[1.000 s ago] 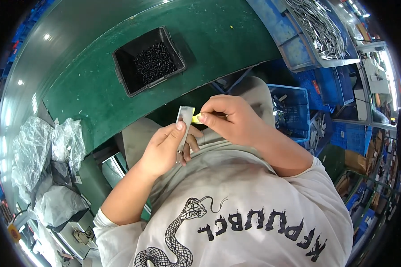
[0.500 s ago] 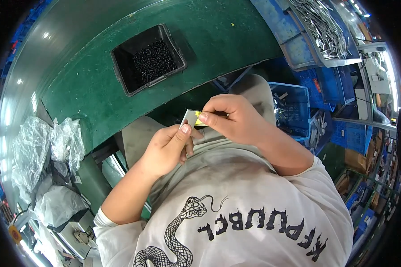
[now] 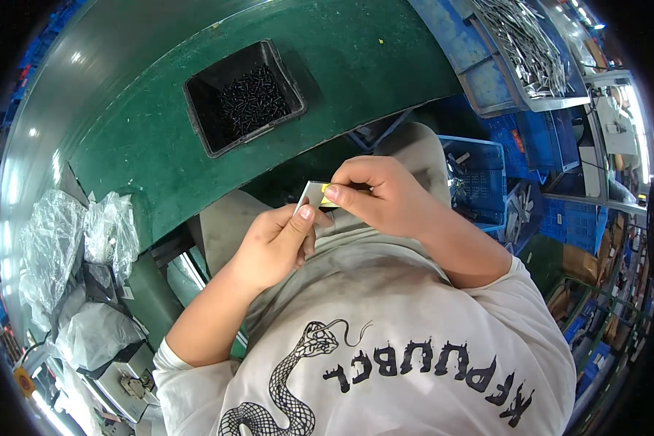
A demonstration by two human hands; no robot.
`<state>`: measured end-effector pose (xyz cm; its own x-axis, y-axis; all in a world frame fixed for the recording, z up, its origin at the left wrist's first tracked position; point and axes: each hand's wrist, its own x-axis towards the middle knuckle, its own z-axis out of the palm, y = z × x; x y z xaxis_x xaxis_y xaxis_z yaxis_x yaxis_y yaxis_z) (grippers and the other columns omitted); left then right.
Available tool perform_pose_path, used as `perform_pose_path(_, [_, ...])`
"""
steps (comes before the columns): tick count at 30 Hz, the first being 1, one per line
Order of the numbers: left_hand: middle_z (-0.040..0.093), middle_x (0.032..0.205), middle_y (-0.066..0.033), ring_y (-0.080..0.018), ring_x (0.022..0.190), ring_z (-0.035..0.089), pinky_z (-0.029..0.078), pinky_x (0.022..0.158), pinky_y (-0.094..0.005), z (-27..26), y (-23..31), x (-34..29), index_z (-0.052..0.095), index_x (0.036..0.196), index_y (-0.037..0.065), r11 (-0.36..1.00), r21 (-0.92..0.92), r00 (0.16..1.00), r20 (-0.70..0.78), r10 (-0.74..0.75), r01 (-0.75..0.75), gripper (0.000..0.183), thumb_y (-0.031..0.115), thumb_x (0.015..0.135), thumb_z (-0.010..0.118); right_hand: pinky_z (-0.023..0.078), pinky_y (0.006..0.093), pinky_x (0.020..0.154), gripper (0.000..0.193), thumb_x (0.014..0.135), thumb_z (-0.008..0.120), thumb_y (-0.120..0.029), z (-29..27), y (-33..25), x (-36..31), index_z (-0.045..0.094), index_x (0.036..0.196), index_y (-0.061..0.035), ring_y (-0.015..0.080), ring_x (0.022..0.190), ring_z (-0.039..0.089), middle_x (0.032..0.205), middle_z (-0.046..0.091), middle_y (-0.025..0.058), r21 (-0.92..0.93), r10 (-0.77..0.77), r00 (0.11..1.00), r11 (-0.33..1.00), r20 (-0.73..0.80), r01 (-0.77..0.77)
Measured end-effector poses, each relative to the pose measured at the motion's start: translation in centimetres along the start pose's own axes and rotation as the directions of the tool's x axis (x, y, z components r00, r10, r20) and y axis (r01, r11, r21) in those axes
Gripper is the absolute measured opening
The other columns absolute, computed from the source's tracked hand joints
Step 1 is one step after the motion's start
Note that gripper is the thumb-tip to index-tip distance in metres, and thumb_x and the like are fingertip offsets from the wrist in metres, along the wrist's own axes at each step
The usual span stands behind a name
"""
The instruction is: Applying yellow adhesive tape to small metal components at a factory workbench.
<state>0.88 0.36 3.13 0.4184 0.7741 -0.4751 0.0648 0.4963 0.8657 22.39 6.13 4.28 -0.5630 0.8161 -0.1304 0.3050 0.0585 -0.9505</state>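
In front of my lap, my left hand grips a flat, light grey-white piece, thumb on its near face. My right hand meets it from the other side, pinching a small yellow piece between thumb and forefinger. The yellow piece lies against the edge of the pale one; whether the two are joined I cannot tell. The curled fingers hide part of both.
On the green table stands a black bin with many small black parts. A blue crate sits right of my knee; above it a blue bin holds thin metal strips. Clear plastic bags lie at the left.
Almost nothing differs. Both hands keep their hold, and the pale piece has shifted very slightly.
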Motion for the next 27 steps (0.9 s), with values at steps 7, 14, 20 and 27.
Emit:
perform_pose_path(7, [0.056,0.073,-0.0078,-0.0165,0.062,0.053,0.042,0.051,-0.0287,-0.3,-0.8,1.0,0.069,0.095,-0.003,0.856,0.361,0.902,-0.079,0.424,-0.371,0.031,0.025,0.102,0.056,0.038,0.0252,0.057,0.017,0.096,0.066,-0.017,0.1,-0.5,0.1,0.067,0.093,0.0,0.0042,0.068,0.047,0.073,0.057,-0.0013,0.078,0.176,0.984,0.981,0.034,-0.178])
perform_pose_path(14, [0.056,0.074,-0.0091,-0.0165,0.06,0.049,0.041,0.052,-0.029,0.7,-0.4,0.7,0.064,0.101,-0.003,0.809,0.507,0.89,-0.159,0.426,-0.297,0.017,0.006,0.087,0.07,0.041,0.0251,0.059,0.022,0.093,0.069,-0.018,0.3,-0.4,0.2,0.067,0.108,-0.0014,0.0053,0.068,0.05,0.074,0.058,-0.0008,0.05,0.209,0.978,0.977,-0.001,-0.208])
perform_pose_path(20, [0.054,0.074,-0.0022,-0.0088,0.058,0.048,0.039,0.051,-0.0255,0.2,-0.9,0.5,0.057,0.116,0.0,0.905,0.363,0.881,-0.324,0.344,-0.219,0.03,0.001,0.088,0.064,0.043,0.0277,0.059,0.038,0.09,0.07,-0.014,0.2,-0.7,-0.3,0.06,0.126,-0.0049,0.0102,0.065,0.052,0.073,0.058,0.0042,-0.034,0.04,0.999,0.999,-0.037,-0.042])
perform_pose_path(27, [0.064,0.085,-0.0047,-0.007,0.064,0.055,0.047,0.053,-0.0232,-0.6,-0.9,0.8,0.055,0.126,-0.003,0.993,0.032,0.955,-0.273,0.12,-0.115,0.03,0.008,0.098,0.05,0.043,0.034,0.054,0.04,0.083,0.07,-0.006,-0.6,0.7,-0.4,0.064,0.122,-0.0098,0.022,0.057,0.056,0.074,0.061,0.0045,-0.534,-0.504,0.863,0.721,0.032,0.441])
